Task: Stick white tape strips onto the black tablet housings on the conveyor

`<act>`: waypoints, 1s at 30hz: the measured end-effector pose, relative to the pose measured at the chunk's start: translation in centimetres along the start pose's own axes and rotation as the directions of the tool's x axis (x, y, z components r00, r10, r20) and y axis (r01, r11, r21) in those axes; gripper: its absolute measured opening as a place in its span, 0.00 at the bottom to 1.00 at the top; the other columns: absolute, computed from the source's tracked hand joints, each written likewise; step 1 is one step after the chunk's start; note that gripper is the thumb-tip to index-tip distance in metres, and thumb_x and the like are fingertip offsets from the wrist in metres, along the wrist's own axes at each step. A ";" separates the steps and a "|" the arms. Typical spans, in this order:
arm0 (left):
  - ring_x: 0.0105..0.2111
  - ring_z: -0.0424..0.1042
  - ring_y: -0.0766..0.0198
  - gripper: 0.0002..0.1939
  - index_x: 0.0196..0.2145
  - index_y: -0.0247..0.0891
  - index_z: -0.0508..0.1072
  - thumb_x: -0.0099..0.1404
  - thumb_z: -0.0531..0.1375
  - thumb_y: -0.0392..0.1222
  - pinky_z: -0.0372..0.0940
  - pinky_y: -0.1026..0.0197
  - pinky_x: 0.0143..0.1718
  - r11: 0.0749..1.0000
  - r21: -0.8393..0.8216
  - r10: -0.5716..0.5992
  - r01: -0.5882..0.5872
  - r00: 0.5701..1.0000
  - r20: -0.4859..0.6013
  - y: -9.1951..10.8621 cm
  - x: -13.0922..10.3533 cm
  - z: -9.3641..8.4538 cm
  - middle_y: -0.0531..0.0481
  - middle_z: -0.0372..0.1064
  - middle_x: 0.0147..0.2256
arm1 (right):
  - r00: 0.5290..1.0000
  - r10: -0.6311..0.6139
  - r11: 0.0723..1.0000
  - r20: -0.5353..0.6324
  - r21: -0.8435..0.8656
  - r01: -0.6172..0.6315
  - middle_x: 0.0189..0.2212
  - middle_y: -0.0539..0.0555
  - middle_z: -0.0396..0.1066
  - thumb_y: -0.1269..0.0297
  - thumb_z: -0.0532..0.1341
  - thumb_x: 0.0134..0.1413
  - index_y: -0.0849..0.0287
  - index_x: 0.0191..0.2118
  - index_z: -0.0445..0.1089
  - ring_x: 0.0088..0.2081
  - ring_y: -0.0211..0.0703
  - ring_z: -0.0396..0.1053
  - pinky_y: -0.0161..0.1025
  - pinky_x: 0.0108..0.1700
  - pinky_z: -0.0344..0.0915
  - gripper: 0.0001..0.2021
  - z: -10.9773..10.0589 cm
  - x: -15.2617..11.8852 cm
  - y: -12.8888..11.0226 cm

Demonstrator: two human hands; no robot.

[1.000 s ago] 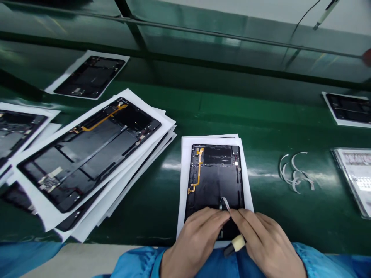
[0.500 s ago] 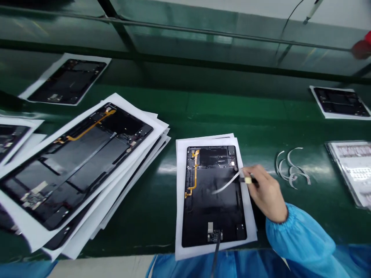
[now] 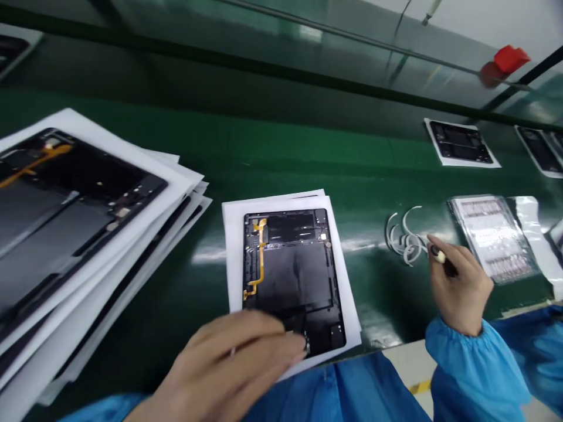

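An opened tablet (image 3: 290, 269), with an orange flex cable (image 3: 262, 258) along its left side, lies on white sheets (image 3: 343, 293) in front of me. My left hand (image 3: 237, 357) reaches across its lower end, blurred, fingers pressed together. A dark flat cable (image 3: 299, 321) shows at those fingertips, seemingly pinched there; the hand hides most of the small circuit board beneath. Off to the right, my right hand (image 3: 460, 278) is closed around a small dark tool with a cream-coloured end (image 3: 437, 253). Its fingertips are beside several curled white strips (image 3: 407, 239) on the green table.
On the left, a stack of opened tablets (image 3: 88, 205) is interleaved with white sheets. A clear tray of small parts (image 3: 495, 237) sits at right, next to a white strip of material (image 3: 536, 240). Another tablet (image 3: 461, 142) lies farther back on the green table (image 3: 281, 140).
My right hand has moved right from the tablet to the curled strips; the white strip it held is no longer over the tablet. My left hand has entered over the lower end. The view has shifted right.
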State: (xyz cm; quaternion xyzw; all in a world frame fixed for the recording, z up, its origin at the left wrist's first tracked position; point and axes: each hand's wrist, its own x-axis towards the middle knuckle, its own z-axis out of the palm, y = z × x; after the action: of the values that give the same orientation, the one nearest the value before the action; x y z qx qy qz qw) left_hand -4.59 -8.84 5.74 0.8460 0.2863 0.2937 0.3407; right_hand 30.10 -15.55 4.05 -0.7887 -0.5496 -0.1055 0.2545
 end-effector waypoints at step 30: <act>0.55 0.64 0.57 0.22 0.52 0.45 0.74 0.68 0.58 0.59 0.49 0.57 0.61 0.903 0.420 0.030 -0.086 0.990 0.138 -2.1 -5.5 6.3 0.57 0.74 0.52 | 0.756 -0.419 0.719 0.503 0.692 -0.062 0.30 0.51 0.71 0.72 0.60 0.59 0.58 0.34 0.75 0.26 0.35 0.67 0.32 0.28 0.63 0.06 8.2 2.0 -12.0</act>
State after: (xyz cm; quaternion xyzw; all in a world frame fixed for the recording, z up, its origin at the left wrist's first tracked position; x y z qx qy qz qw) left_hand -4.45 -13.90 -1.21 0.9251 0.2956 0.1792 0.1570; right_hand 18.89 -6.51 1.35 -0.5692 -0.6796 0.3436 0.3100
